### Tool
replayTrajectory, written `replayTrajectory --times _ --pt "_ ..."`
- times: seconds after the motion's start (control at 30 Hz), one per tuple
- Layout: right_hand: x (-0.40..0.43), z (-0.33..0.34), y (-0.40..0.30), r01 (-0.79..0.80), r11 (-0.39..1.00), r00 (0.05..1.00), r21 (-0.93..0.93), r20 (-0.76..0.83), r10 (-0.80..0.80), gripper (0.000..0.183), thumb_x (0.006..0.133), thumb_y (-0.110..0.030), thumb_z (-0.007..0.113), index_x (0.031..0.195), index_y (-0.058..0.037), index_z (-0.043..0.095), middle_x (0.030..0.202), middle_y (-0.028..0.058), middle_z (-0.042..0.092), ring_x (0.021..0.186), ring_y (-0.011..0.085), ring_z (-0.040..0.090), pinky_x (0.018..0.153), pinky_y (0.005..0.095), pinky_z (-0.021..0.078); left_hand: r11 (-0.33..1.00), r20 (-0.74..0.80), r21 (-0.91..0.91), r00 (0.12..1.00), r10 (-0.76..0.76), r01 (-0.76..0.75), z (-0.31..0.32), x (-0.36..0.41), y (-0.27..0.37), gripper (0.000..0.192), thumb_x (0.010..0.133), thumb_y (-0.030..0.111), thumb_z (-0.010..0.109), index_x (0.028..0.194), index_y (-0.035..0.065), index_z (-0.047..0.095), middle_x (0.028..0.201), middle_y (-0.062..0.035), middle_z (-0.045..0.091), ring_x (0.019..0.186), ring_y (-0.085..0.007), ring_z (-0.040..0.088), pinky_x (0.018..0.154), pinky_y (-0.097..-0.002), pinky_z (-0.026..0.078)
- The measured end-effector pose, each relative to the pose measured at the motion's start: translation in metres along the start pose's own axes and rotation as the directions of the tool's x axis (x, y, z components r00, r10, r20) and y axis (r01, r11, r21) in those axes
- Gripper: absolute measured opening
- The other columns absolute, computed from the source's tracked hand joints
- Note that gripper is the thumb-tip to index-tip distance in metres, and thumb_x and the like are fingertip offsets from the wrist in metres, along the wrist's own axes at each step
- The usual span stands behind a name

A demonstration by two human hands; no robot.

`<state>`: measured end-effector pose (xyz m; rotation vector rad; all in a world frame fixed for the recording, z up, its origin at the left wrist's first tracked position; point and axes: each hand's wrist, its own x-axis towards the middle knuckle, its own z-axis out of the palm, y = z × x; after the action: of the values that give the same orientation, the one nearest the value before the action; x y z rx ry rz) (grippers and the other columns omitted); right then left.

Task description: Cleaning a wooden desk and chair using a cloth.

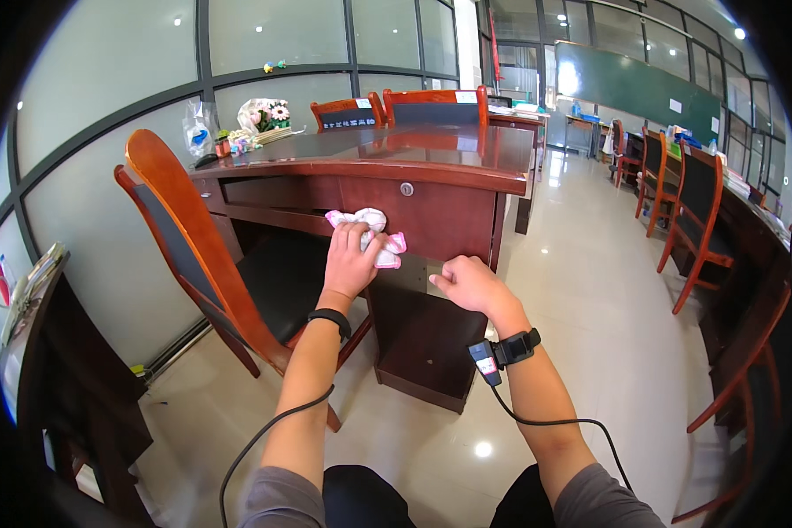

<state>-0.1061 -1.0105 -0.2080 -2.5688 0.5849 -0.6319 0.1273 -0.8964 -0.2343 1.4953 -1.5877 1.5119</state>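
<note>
My left hand grips a crumpled white cloth with pink edging against the front of a dark red wooden desk. Just above and to the right of the cloth is a round metal lock on the desk front. My right hand is curled in front of the desk's lower right part, with nothing visible in it. Below both hands, an open compartment shows its brown base board. A corded black device is strapped to my right wrist.
A wooden chair with black padding stands close at the left, partly under the desk. On the desktop are a bouquet, a clear plastic bag and a black mouse. More chairs line the tiled aisle at the right.
</note>
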Motion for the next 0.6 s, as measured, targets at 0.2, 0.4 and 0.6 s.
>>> replayTrajectory --times 0.2,0.4,0.6 --pt "0.01 0.014 -0.001 0.03 0.999 0.991 0.038 -0.129 -0.025 0.033 0.092 -0.03 0.064 0.08 0.0007 0.068 0.083 0.023 0.069 0.081 0.042 0.067 0.077 0.048 0.0544 0.982 -0.104 0.174 0.993 -0.055 0.073 -0.001 0.017 0.004 0.034 0.072 0.011 0.068 0.105 0.018 0.066 0.111 -0.0116 0.055 0.109 -0.0328 0.054 0.098 -0.0504 0.043" --pt "0.012 0.032 0.002 -0.036 0.998 0.983 -0.056 -0.18 0.025 0.031 0.092 -0.032 0.062 0.087 -0.0024 0.071 0.09 0.0217 0.07 0.087 0.0421 0.068 0.081 0.0502 0.0557 0.897 -0.224 0.068 0.883 -0.413 0.436 0.003 0.043 0.004 0.048 0.071 -0.001 0.072 0.114 0.0179 0.063 0.12 -0.0148 0.049 0.109 -0.0381 0.056 0.088 -0.0465 0.05" --pt "0.008 0.025 -0.002 -0.042 0.999 0.99 0.006 -0.136 0.043 0.031 0.09 -0.032 0.065 0.087 -0.0026 0.072 0.089 0.0218 0.071 0.085 0.0407 0.069 0.079 0.0496 0.056 0.76 -0.299 -0.09 0.71 -0.637 0.644 0.018 0.07 0.011 0.048 0.081 -0.004 0.065 0.125 0.0009 0.048 0.126 -0.022 0.042 0.113 -0.0429 0.049 0.098 -0.0464 0.042"
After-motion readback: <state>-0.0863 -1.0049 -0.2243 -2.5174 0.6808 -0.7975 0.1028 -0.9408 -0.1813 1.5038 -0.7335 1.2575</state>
